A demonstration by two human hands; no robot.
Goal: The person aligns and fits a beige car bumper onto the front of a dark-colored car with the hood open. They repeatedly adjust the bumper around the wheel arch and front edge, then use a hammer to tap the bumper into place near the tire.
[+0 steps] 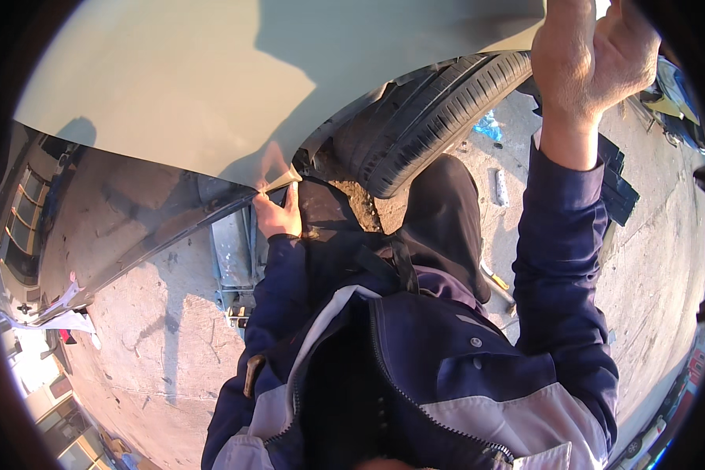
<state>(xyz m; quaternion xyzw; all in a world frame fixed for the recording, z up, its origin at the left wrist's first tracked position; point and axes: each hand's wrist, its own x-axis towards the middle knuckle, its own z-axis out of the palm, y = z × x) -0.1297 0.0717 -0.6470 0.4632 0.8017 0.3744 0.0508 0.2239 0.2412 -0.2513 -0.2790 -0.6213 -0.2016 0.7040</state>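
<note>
A pale beige car fender [180, 86] spreads across the top, its curved wheel arch over a black tyre [439, 117]. My left hand [278, 215] pinches the fender's lower corner, with the thumb on one side and the fingers on the other. Raised at the upper right, my right hand [595, 59] is by the far end of the fender. Its fingers are cut off by the picture's edge or hidden, so its hold is not visible.
A dark glossy car panel [125, 211] runs along the left. Below the fender corner stands a grey metal piece [233, 254]. On the concrete floor lie a yellow-handled tool [493, 276], a white object [501, 188], blue plastic [488, 127] and black parts [620, 188].
</note>
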